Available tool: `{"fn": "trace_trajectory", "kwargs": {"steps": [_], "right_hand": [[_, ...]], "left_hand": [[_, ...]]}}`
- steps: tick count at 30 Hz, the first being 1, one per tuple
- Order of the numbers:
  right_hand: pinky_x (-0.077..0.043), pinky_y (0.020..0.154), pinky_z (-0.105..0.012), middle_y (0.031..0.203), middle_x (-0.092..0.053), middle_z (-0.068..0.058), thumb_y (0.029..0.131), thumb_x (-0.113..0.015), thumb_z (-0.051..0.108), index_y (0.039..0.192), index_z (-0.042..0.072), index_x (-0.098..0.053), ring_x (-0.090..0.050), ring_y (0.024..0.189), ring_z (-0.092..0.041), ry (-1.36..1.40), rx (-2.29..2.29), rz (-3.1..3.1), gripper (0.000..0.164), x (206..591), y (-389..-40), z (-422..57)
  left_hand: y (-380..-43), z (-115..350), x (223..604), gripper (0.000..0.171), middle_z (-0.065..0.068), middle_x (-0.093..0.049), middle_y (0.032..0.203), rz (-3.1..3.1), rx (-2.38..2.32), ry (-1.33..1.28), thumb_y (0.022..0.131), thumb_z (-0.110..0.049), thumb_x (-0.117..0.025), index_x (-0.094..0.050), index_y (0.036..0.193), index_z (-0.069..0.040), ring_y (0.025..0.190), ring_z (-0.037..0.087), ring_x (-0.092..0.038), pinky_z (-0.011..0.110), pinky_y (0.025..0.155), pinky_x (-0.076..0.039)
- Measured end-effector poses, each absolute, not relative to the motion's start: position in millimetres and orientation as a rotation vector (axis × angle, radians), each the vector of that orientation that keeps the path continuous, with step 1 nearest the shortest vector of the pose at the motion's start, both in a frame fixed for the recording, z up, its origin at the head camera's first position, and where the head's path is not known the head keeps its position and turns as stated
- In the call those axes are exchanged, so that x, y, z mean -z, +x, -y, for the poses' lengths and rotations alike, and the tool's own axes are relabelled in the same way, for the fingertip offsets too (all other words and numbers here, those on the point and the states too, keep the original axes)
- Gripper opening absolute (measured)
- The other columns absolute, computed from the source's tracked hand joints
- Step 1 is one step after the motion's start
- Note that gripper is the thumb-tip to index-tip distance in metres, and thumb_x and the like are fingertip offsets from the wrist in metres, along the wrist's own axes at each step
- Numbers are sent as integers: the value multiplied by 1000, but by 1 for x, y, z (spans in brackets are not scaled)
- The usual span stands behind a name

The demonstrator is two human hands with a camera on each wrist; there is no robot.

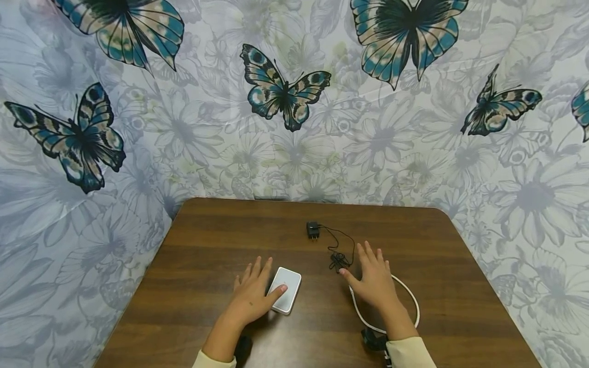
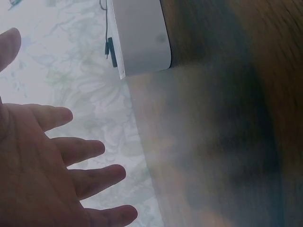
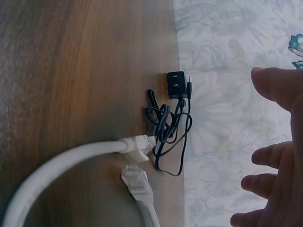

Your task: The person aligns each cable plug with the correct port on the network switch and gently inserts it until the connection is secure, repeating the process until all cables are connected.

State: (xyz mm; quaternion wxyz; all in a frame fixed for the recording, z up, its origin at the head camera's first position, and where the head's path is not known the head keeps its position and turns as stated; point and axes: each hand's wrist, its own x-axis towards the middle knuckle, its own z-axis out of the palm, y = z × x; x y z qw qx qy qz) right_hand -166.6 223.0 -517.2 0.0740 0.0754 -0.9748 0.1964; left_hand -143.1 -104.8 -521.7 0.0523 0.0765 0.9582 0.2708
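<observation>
A flat white box-shaped device [image 1: 287,280] with rounded corners lies on the table. My left hand [image 1: 250,300] is spread beside it, the thumb over its near part in the head view; whether they touch I cannot tell. The left wrist view shows the palm [image 2: 33,175] holding nothing, with the device's smooth white side [image 2: 142,38] beyond. My right hand [image 1: 375,283], fingers spread, hovers over a looped white Ethernet cable [image 1: 416,305]. In the right wrist view, the cable's two clear plugs [image 3: 137,182] lie near a black power adapter [image 3: 176,85] with a bundled thin cord.
The brown wooden table [image 1: 230,225] has rounded far corners. Behind it hangs a floral cloth [image 1: 193,143] printed with butterflies. Near each forearm a black wrist strap piece [image 1: 374,339] shows.
</observation>
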Motion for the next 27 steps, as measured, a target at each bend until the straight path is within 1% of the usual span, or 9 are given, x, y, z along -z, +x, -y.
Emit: {"fn": "trace_trajectory", "kwargs": {"steps": [6, 15, 19, 27], "right_hand": [[-18, 107, -76, 161, -24, -24, 92, -64, 56, 156, 5, -28, -18, 142, -59, 228, -628, 2941, 90, 519, -169, -218], [-20, 107, -74, 161, -24, -24, 92, -63, 56, 156, 4, -29, -19, 143, -57, 209, -629, 2965, 89, 522, -170, -216], [-20, 107, -74, 160, -25, -24, 92, -64, 53, 156, 4, -29, -20, 142, -57, 213, -642, 2958, 88, 522, -171, -215], [-19, 108, -73, 161, -23, -24, 93, -65, 51, 157, 6, -27, -20, 143, -57, 201, -656, 2970, 87, 520, -172, -214]], "left_hand": [[-141, 105, 518, 86, 20, -20, 163, -2913, -827, 232, 91, -69, -52, -28, 159, -21, 147, 50, -19, 76, 108, -14], [-139, 103, 516, 84, 19, -21, 163, -2917, -822, 252, 92, -67, -52, -28, 159, -22, 147, 48, -19, 76, 108, -14], [-140, 101, 517, 84, 19, -22, 163, -2919, -834, 262, 92, -67, -52, -29, 158, -22, 147, 48, -20, 76, 107, -16], [-144, 95, 517, 82, 16, -24, 163, -2928, -875, 297, 92, -66, -54, -29, 158, -24, 149, 44, -19, 73, 110, -17]]}}
